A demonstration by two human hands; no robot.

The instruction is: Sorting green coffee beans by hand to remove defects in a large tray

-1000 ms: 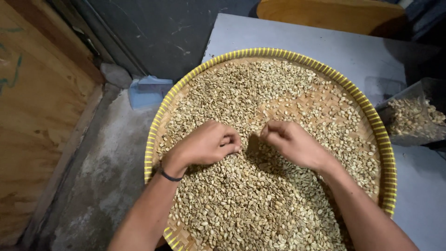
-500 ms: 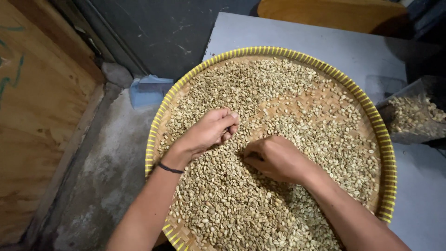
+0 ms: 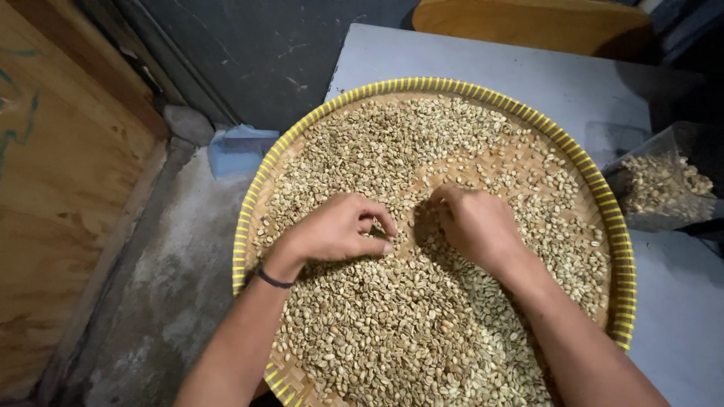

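A round woven tray with a yellow rim [image 3: 265, 172] lies on a grey table and holds a wide layer of pale green coffee beans [image 3: 392, 332]. Both of my hands rest on the beans at the tray's middle. My left hand [image 3: 332, 231], a dark band on its wrist, has curled fingers, with thumb and forefinger pinched together at the beans. My right hand [image 3: 475, 223] lies knuckles up just to its right, its fingertips tucked under and hidden. A strip of bare weave [image 3: 483, 164] shows beyond the hands.
A clear plastic container [image 3: 658, 185] with more beans stands at the tray's right edge on the grey table [image 3: 528, 68]. A light blue scoop [image 3: 240, 148] lies on the concrete floor to the left, beside a wooden board [image 3: 60, 188]. A wooden surface [image 3: 528, 22] is at the back.
My right hand has moved up and to the right, away from me. My left hand dropped slightly toward me, and its fingers closed into a pinch.
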